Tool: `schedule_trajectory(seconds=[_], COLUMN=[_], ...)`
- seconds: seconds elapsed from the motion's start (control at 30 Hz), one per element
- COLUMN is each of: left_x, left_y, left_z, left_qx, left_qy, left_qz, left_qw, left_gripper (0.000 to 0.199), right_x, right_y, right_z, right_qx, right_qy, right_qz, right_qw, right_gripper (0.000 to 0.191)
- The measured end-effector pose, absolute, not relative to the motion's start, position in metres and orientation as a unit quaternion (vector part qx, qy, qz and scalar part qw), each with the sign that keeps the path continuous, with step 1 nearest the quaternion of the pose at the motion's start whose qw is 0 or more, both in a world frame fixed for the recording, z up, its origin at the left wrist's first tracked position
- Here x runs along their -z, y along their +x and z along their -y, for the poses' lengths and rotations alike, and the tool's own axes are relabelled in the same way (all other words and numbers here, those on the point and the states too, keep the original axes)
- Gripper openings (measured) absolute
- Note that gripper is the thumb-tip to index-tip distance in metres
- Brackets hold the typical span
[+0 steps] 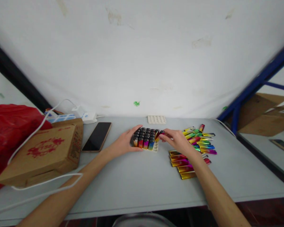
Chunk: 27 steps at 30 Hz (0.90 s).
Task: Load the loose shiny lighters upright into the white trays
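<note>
Several lighters (145, 144) with black tops and shiny coloured bodies stand upright in close rows in a white tray (155, 147). My left hand (124, 142) is curved around the left side of this block, thumb at the front and fingers behind it. At the block's right end, my right hand (172, 137) pinches one lighter (162, 132), which leans over the tray's uncovered holes. To the right, a loose pile of metallic lighters (183, 162) in gold, green, pink and blue lies partly under my right forearm.
A second white tray (156, 119) lies against the wall. Left of my left hand is a phone (97, 137), then a cardboard box (42, 151) with a white cable (41, 126) and a red bag (11, 126). A blue frame post (257, 80) rises at the right.
</note>
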State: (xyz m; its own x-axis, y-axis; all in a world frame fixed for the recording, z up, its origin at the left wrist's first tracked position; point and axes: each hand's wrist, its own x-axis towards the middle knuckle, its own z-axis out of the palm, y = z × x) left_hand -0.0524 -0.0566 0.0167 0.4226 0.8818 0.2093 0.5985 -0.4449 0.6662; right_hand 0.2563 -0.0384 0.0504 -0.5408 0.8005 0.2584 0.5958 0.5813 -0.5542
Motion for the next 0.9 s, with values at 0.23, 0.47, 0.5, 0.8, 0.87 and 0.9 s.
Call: schedule_trajectory(seconds=[0.23,0.47,0.5,0.8,0.87,0.9], left_x=[-0.015,-0.015,-0.015,-0.014,-0.013,-0.013], left_y=[-0.054,-0.055,-0.054,-0.055,-0.056,-0.056], left_z=[0.056,0.054,0.054,0.053,0.052,0.052], left_qx=[-0.267,-0.267,-0.266,-0.27,-0.269,-0.269], left_qy=[0.81,0.813,0.812,0.816,0.815,0.814], left_qz=[-0.463,-0.465,-0.467,-0.462,-0.463,-0.463], left_qw=[0.241,0.228,0.23,0.219,0.221,0.222], left_gripper=[0.107,0.105,0.105,0.103,0.105,0.105], right_x=[-0.042,-0.043,-0.044,-0.046,-0.05,-0.054], right_y=[0.253,0.249,0.247,0.243,0.251,0.257], right_z=[0.035,0.039,0.039,0.038,0.038,0.037], right_qx=[-0.171,-0.161,-0.155,-0.085,-0.117,-0.132], right_qy=[-0.396,-0.389,-0.385,-0.454,-0.436,-0.429], right_qz=[0.867,0.878,0.882,0.874,0.874,0.871], right_qw=[0.25,0.229,0.224,0.151,0.179,0.201], right_gripper=[0.032,0.022,0.019,0.042,0.045,0.046])
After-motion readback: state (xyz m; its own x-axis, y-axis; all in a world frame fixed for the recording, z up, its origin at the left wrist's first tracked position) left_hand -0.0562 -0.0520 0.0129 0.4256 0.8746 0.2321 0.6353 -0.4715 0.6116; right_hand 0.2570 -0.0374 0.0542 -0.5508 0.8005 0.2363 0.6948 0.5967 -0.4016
